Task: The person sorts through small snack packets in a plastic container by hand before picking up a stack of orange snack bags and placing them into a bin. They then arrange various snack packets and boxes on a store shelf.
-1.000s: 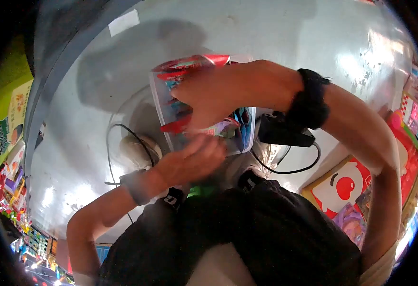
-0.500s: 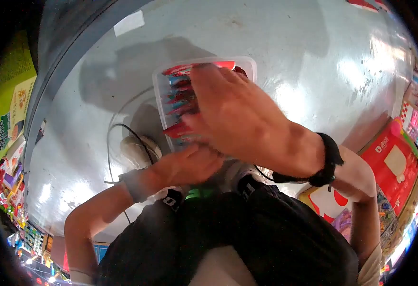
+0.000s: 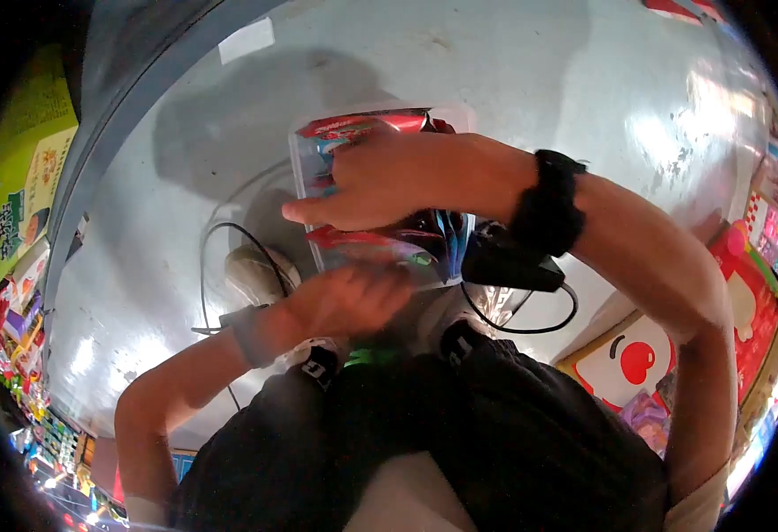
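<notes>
A clear plastic bin point(image 3: 300, 177) stands on the floor in front of my feet, packed with shiny red and blue packets point(image 3: 371, 122). My right hand point(image 3: 389, 177) lies across the middle of the bin, over the packets. Its thumb sticks out to the left, apart from the other fingers, which point down and are partly hidden. At the bin's near edge, my left hand point(image 3: 349, 297) is close to a red packet point(image 3: 358, 244) lying along the front. Motion smears its fingers, and I cannot make out anything in them.
A black device point(image 3: 509, 262) with a cable hangs by my right wrist. My shoes point(image 3: 260, 275) flank the near side of the bin. Colourful packages point(image 3: 21, 328) line the left, and a red box point(image 3: 744, 301) stands at right. A white paper point(image 3: 247, 40) lies beyond.
My right hand has turned and shifted left over the bin, its thumb now sticking out. My left hand has moved slightly left and down, uncovering the front packet.
</notes>
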A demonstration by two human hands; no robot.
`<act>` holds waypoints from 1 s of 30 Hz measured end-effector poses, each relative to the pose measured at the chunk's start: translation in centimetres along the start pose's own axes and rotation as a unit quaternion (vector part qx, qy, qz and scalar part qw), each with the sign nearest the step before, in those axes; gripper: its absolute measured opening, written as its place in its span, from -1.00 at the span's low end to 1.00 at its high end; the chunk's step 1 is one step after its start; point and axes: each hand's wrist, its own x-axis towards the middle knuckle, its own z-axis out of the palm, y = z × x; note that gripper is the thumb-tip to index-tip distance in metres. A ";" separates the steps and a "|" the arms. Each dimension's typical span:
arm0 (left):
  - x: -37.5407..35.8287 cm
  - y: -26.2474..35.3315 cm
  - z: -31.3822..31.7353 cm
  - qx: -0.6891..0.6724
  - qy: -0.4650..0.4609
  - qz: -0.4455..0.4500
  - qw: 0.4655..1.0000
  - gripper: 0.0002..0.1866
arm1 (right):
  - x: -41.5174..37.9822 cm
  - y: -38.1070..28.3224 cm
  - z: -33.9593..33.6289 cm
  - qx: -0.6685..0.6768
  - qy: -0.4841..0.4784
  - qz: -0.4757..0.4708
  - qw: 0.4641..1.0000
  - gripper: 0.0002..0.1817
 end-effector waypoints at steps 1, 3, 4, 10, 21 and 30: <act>0.1 0.0 -0.1 0.002 -0.005 -0.006 1.000 -0.60 | 0.2 0.2 0.0 0.000 0.002 0.003 1.000 -0.17; 0.2 -0.2 0.1 0.005 0.002 -0.002 1.000 -0.60 | 0.8 0.5 -0.1 0.036 -0.007 0.001 0.999 -0.03; 0.1 -0.1 0.2 0.005 0.006 0.004 1.000 -0.60 | 0.6 0.5 -0.2 0.037 -0.004 0.001 0.999 -0.03; 0.3 0.7 0.0 0.040 -0.002 0.012 0.999 -0.58 | 0.5 2.2 0.1 0.114 0.006 -0.019 0.993 0.12; 0.0 0.8 -0.2 0.028 -0.014 -0.021 0.999 -0.67 | -7.7 -1.5 1.4 0.001 0.340 -0.115 0.933 -0.68; -0.2 1.4 0.7 0.032 -0.035 -0.021 0.999 -0.75 | -7.8 2.0 2.7 -0.055 0.409 -0.047 0.910 -0.71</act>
